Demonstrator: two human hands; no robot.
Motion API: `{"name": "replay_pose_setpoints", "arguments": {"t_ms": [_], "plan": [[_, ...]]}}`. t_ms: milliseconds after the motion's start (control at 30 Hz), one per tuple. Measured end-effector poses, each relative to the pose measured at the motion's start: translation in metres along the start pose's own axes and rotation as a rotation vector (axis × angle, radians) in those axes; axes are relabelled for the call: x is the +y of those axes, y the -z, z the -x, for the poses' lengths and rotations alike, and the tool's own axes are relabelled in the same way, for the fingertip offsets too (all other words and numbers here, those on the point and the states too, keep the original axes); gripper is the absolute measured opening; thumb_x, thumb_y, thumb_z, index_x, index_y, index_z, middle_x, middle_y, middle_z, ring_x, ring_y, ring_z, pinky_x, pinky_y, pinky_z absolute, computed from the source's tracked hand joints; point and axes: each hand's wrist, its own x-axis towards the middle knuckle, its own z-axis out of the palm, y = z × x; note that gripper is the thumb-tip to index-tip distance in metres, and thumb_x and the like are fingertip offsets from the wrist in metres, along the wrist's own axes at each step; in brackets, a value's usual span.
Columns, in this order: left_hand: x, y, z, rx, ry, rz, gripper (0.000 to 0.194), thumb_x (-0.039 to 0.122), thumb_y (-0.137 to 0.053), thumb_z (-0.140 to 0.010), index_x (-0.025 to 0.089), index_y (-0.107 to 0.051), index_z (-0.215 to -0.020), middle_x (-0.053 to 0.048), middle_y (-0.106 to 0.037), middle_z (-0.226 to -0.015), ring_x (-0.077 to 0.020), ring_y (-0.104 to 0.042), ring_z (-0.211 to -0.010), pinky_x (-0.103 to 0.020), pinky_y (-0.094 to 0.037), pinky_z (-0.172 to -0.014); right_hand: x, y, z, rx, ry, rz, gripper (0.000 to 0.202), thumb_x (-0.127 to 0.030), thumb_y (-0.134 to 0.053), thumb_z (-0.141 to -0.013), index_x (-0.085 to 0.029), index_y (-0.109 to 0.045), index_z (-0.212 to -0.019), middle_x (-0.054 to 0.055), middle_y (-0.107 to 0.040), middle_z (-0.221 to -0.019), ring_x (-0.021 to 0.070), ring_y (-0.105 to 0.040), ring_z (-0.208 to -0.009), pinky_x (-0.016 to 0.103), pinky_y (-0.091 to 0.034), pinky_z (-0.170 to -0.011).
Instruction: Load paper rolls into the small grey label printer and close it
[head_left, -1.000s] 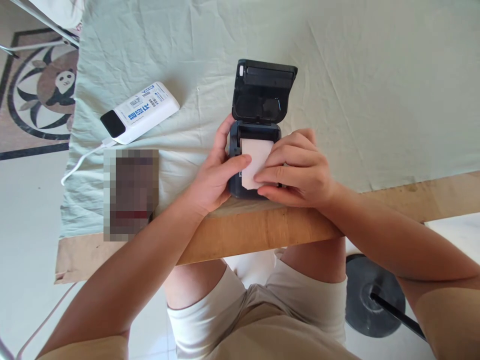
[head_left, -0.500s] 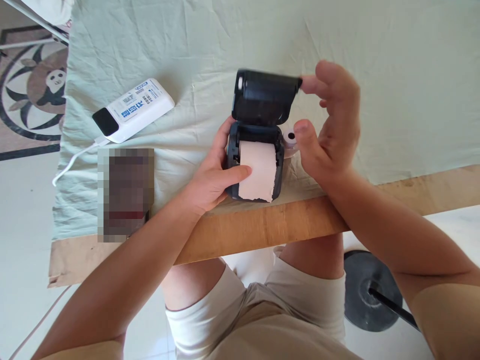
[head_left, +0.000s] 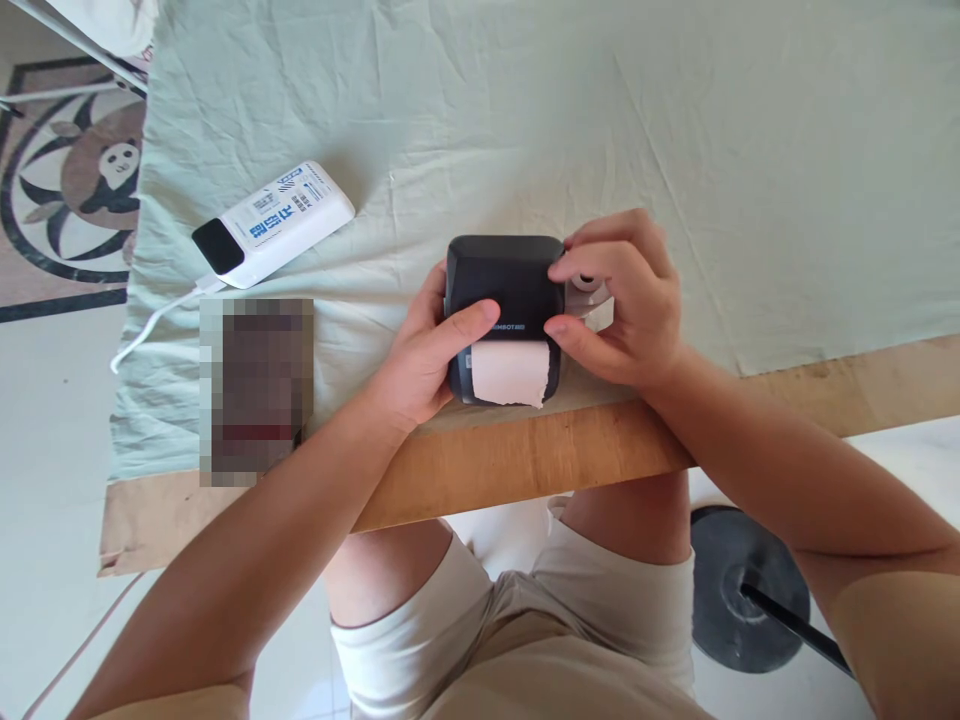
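Observation:
A small black printer (head_left: 517, 280) lies near the table's front edge with its lid down. White paper (head_left: 511, 373) with a torn end comes out of its near side. My left hand (head_left: 439, 350) grips the printer's left side, thumb on top of the lid. At the right side, my right hand (head_left: 626, 300) has its fingers apart and curved, fingertips at the printer's edge. A white paper roll (head_left: 587, 290) stands between that hand and the printer, partly covered by the fingers.
A white power bank (head_left: 277, 225) with a white cable (head_left: 161, 318) lies at the left on the green cloth (head_left: 750, 180). Nearer sits a blurred-out dark object (head_left: 259, 390). The wooden table edge (head_left: 525, 465) runs in front; a round black base (head_left: 742, 590) is on the floor.
The printer's lid has swung down from upright to closed, hiding the paper compartment. My right hand has come down and in toward the printer. My left hand keeps its grip.

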Motion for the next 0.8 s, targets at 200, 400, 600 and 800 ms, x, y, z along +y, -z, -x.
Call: {"name": "replay_pose_setpoints", "arguments": {"t_ms": [200,400,600,800], "plan": [[0.0,0.004,0.0,-0.085,0.031,0.011,0.032,0.03,-0.093,-0.088,0.019,-0.078,-0.114,-0.002,-0.076,-0.091,-0.0141,-0.069,-0.067,-0.021,-0.053,-0.052,0.001,0.004,0.002,-0.213,-0.09,-0.001,0.071,-0.078,-0.048,-0.104,-0.027,-0.053,-0.154,0.013,-0.076,-0.143,0.0362,-0.073,-0.131,0.062,-0.044,-0.124],[0.002,0.003,0.001,-0.073,0.006,-0.031,0.03,0.025,-0.092,-0.089,0.021,-0.079,-0.115,-0.001,-0.075,-0.093,-0.0126,-0.068,-0.072,-0.019,-0.055,-0.057,-0.002,-0.003,0.002,-0.201,-0.102,-0.045,0.069,-0.078,-0.044,-0.103,-0.026,-0.059,-0.147,0.012,-0.078,-0.134,0.0341,-0.074,-0.125,0.061,-0.046,-0.12],[0.001,0.01,0.0,-0.149,0.025,-0.012,0.046,0.024,-0.093,-0.088,0.03,-0.075,-0.129,0.001,-0.078,-0.106,-0.018,-0.078,-0.09,-0.024,-0.065,-0.071,0.001,0.0,0.002,-0.223,-0.105,-0.03,0.069,-0.077,-0.045,-0.105,-0.026,-0.061,-0.149,0.012,-0.077,-0.143,0.0345,-0.071,-0.133,0.06,-0.039,-0.127],[0.005,-0.002,-0.001,-0.065,0.028,0.058,0.028,0.046,-0.071,-0.106,0.025,-0.076,-0.123,-0.004,-0.083,-0.127,-0.0348,-0.075,-0.138,-0.042,-0.07,-0.105,0.003,-0.004,0.004,-0.161,-0.13,0.02,0.064,-0.075,-0.043,-0.108,-0.03,-0.06,-0.15,0.011,-0.076,-0.147,0.0329,-0.073,-0.134,0.058,-0.041,-0.125]]}}
